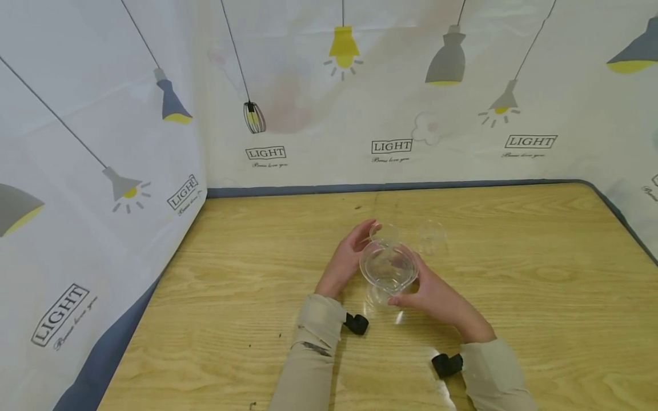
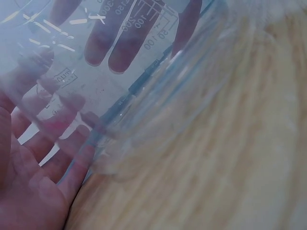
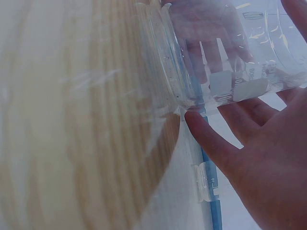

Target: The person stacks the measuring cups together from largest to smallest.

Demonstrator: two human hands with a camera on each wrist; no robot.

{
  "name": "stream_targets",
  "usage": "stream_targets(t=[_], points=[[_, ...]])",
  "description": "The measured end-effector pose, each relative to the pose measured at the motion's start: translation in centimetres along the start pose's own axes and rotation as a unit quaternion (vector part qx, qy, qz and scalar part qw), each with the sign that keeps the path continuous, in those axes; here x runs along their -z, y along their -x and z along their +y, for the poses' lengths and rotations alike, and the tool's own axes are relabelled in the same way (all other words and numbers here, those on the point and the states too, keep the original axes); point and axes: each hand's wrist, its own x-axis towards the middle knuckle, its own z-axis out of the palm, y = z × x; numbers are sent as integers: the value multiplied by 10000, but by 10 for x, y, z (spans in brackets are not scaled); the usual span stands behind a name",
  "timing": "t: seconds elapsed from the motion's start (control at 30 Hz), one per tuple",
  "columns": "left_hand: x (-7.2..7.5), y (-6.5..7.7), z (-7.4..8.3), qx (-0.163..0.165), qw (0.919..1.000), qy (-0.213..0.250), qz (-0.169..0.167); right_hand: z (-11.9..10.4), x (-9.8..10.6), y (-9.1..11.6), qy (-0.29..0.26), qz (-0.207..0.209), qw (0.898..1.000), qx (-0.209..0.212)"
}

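A clear glass beaker (image 1: 386,267) with a pouring lip stands between both hands, low over the tabletop. Printed volume marks show on the beaker (image 2: 139,21) in the left wrist view. My left hand (image 1: 350,254) holds its far left side, fingers curving round behind the glass. On the right, my right hand (image 1: 434,291) grips it, thumb low at the front and fingers round the back. Through the beaker (image 3: 225,52) in the right wrist view, fingers show blurred. Just behind it is a smaller clear vessel (image 1: 382,228), partly hidden by the beaker and the left fingertips.
Another small clear vessel (image 1: 432,231) stands behind and to the right, hard to see against the wood. The wooden table (image 1: 540,285) is bordered at the back and left by a white lamp-print cloth (image 1: 319,131). Black wrist mounts (image 1: 357,323) stick out from the sleeves.
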Motion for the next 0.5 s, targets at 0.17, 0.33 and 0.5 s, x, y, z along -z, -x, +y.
stream_targets(t=[0.17, 0.33, 0.5], points=[[-1, -1, 0, 0, 10000, 5, -34, 0, 0, 0, 42, 35, 10000, 30], [-2, 0, 0, 46, 10000, -76, 43, -1, 0, 1, 120, 44, 9999, -23], [-3, 1, 4, 66, 9996, -265, 125, -13, 1, 3, 2, -25, 10000, -21]])
